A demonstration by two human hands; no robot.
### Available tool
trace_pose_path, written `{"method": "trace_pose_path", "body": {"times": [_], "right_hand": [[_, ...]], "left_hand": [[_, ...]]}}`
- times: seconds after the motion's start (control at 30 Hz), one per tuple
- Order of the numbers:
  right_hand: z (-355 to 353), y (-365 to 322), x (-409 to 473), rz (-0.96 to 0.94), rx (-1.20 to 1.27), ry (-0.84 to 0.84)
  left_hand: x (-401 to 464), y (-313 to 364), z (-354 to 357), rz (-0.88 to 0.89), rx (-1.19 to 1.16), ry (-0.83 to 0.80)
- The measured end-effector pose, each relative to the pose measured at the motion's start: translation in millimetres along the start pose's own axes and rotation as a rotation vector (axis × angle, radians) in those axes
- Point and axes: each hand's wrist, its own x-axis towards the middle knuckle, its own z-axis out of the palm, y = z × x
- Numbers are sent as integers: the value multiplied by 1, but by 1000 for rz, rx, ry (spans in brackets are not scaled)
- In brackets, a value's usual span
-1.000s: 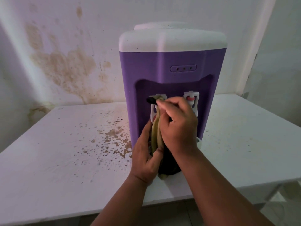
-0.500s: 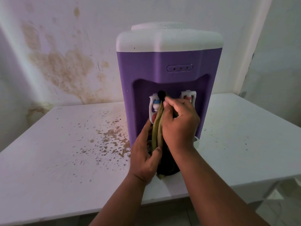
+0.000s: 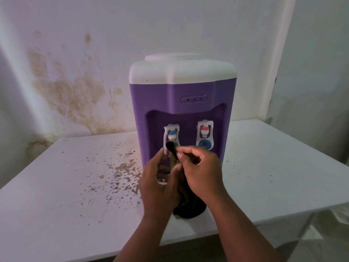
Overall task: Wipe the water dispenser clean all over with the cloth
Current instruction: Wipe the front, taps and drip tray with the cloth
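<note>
No legible text, brand, number or sign anywhere. Dispenser (image 3: 182, 103), at the table's (image 3: 264, 167) back edge: unlettered front panel, three unmarked dots, blue and red tap caps without lettering.

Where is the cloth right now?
The cloth hangs at the middle of the head view, in front of the dispenser, held by both hands, its tip by the blue tap.
</note>
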Motion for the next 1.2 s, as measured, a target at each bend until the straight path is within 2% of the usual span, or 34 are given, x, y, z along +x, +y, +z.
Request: {"method": "trace_pose_path", "body": {"times": [0.13, 0.27, 0.37, 0.43, 0.53, 0.6, 0.67, 0.77, 0.9, 1.03, 1.2], "right_hand": [[-21, -7, 5, 16, 90, -62], [-47, -8, 15, 2, 142, -218], [-60, -9, 19, 9, 132, -288], [-69, -8, 22, 13, 94, -232], [-75, -2, 25, 19, 38, 60], [-75, 1, 29, 88, -13, 136], [-73, 6, 34, 163, -49, 63], [-69, 12, 39, 171, -84, -28], [-69, 14, 41, 168, -49, -32], [-70, 19, 43, 179, 4, -33], [-74, 23, 47, 264, 102, -32]], "left_hand": [[11, 28, 6, -8, -69, -24], [27, 40, 12, -66, -122, -28], [36, 48, 21, -29, -112, -74], [39, 53, 32, -7, -98, -71], [42, 61, 47, 49, -26, 16], [48, 68, 54, 85, 28, 106], [57, 71, 62, 97, 78, 152], [71, 71, 73, 101, 203, 118], [67, 65, 79, 182, 313, -13], [75, 59, 75, 230, 302, 4], [67, 58, 85, 457, 328, -145]]}}
